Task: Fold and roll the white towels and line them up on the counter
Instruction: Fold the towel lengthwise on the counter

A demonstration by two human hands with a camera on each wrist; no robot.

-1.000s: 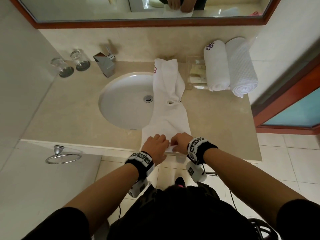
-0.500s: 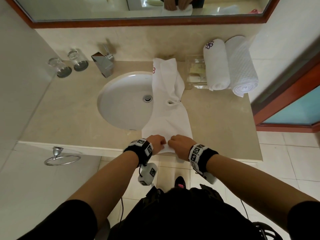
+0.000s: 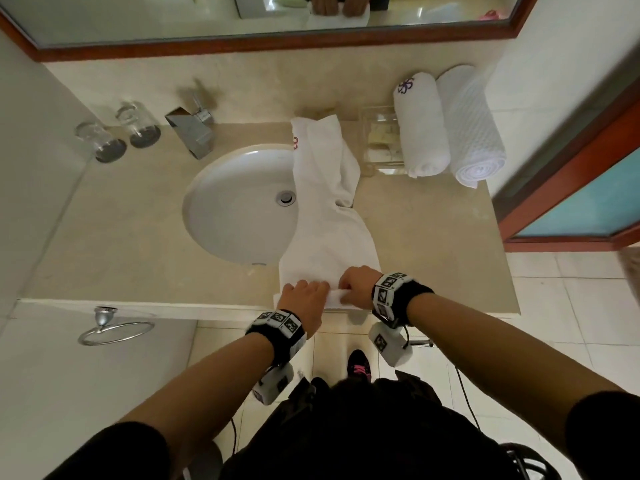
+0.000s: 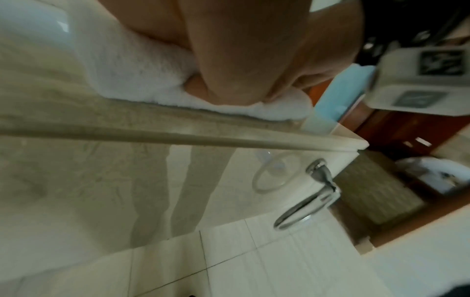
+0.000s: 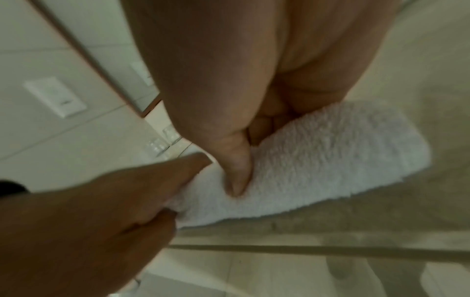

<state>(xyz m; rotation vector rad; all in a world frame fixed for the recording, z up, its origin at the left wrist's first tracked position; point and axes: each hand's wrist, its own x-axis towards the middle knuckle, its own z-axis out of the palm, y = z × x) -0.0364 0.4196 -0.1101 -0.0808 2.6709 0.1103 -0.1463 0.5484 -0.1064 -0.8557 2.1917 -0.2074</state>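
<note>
A long white towel (image 3: 329, 216) lies folded lengthwise on the beige counter (image 3: 433, 237), running from the back wall to the front edge and overlapping the sink's right rim. Its near end (image 5: 318, 160) is turned over into a small roll. My left hand (image 3: 304, 299) and right hand (image 3: 356, 285) sit side by side on that roll, fingers curled round it; in the right wrist view my thumb presses into the terry. The towel (image 4: 132, 66) lies under my left hand (image 4: 241, 50) at the counter edge. Two rolled white towels (image 3: 420, 124) (image 3: 471, 126) lie side by side at the back right.
A round white sink (image 3: 239, 202) fills the counter's middle, with a chrome tap (image 3: 190, 129) behind it. Two glasses (image 3: 119, 133) stand at the back left. A clear tray (image 3: 381, 143) sits beside the rolled towels. A chrome towel ring (image 3: 110, 327) hangs below the counter front.
Both hands have kept working the towel's near end at the counter edge; the turned-over strip now shows as a small roll between them. The rest of the towel has not moved.
</note>
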